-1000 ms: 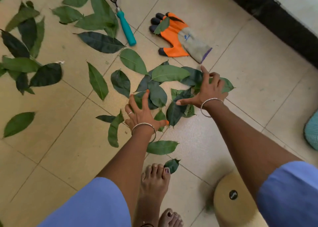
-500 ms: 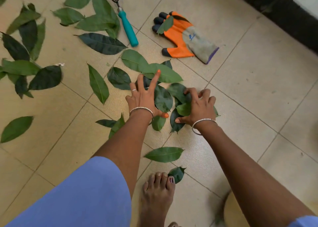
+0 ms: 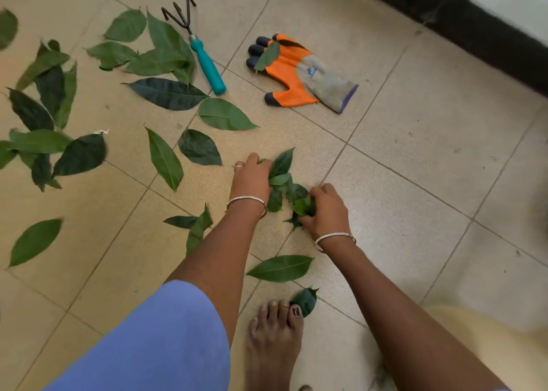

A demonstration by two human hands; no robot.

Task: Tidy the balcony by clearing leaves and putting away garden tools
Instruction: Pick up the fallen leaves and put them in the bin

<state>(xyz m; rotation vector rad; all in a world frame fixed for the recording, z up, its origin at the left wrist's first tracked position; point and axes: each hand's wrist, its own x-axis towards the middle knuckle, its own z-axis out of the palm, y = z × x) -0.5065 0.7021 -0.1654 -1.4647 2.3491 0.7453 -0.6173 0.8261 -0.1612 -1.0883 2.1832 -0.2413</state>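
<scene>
Rake point(image 3: 207, 64) diagonal, tines far-left, L hand point(image 3: 252, 180) + R hand point(image 3: 326, 209) gripping leaves point(image 3: 284, 183)

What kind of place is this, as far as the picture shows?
Probably a balcony or patio: a beige tiled floor, scattered green leaves, and a small garden rake near an orange gardening glove.

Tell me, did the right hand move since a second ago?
Yes. The right hand pulled back from the orange glove toward the foot, bunching leaves against the left hand.
</scene>
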